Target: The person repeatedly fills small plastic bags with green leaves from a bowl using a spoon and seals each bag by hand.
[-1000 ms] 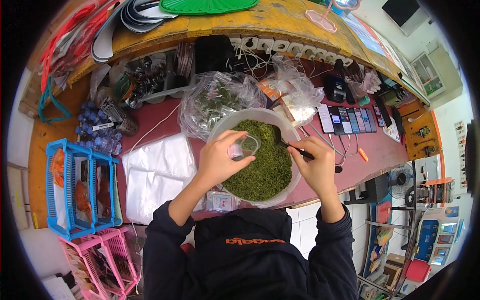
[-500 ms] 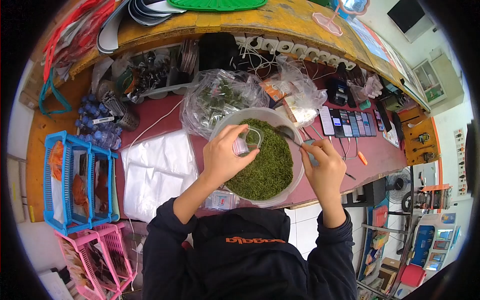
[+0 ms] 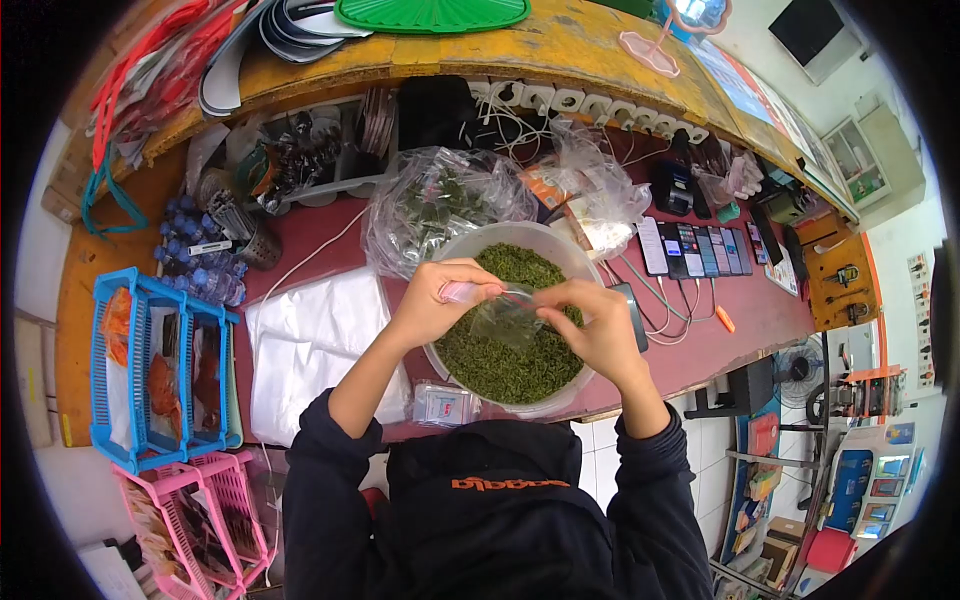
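A large whitish tub (image 3: 575,250) full of finely chopped green leaves (image 3: 510,372) stands in front of me. Over it, my left hand (image 3: 432,305) is closed on a small clear plastic bag (image 3: 498,322), with a pinkish strip (image 3: 458,291) showing at its fingers. The fingers of my right hand (image 3: 603,335) pinch the bag's other side, so it is stretched between both hands. No spoon can be made out now. Partly behind my right hand lies a grey object (image 3: 634,318). A small clear packet with a red mark (image 3: 445,404) lies by the tub's near left side.
White plastic bags (image 3: 320,350) lie left of the tub. Behind it sits a big clear bag of green leaves (image 3: 440,205). Several phones (image 3: 690,250) with cables line the right side. Blue baskets (image 3: 160,365) and a pink basket (image 3: 215,510) stand at the left.
My right hand has left the spoon's handle at the tub's right side and moved in to the plastic bag. My left hand has turned, and the bag now hangs between both hands.
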Demonstrator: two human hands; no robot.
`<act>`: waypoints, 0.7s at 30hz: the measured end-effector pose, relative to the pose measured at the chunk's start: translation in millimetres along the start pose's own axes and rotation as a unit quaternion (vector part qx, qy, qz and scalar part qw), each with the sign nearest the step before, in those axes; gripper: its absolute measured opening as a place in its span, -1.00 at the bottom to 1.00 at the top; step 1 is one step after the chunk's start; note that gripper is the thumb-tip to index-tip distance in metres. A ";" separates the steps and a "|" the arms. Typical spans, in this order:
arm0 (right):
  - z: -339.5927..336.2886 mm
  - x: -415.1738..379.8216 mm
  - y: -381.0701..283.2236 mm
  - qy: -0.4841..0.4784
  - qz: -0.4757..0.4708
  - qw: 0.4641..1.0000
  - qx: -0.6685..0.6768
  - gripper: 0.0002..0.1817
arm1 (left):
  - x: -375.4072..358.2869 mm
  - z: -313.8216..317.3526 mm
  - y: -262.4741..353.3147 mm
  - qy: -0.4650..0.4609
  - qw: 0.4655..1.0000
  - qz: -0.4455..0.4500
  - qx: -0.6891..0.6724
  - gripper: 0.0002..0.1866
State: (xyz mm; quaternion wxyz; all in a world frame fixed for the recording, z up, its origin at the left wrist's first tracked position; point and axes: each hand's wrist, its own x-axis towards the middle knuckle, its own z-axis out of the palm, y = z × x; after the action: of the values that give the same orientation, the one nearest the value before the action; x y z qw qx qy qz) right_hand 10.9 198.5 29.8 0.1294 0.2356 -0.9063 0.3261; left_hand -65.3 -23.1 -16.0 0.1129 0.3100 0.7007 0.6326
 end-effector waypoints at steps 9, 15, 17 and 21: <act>23.0 -17.8 5.3 0.116 0.201 0.931 0.283 -0.91 | -10.4 23.9 6.3 0.064 0.994 -0.023 -0.085 -0.87; 25.5 -6.9 -16.4 0.157 0.084 0.972 0.152 -0.94 | -13.2 39.8 29.3 0.091 0.993 0.073 0.029 -0.96; 20.5 -9.0 -21.1 0.172 0.076 0.970 0.153 -0.94 | -12.8 34.2 35.6 0.121 0.988 0.089 0.039 -0.97; 11.6 -27.8 -5.8 0.220 0.117 0.944 0.216 -0.95 | 8.2 0.0 20.2 0.239 0.956 0.135 0.100 -0.97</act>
State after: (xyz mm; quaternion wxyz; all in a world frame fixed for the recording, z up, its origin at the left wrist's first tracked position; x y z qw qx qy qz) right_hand 36.6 196.5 13.3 0.2324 0.0729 -0.7846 0.5701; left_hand -65.9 -18.2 5.2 -0.1758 0.2508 0.7186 0.6243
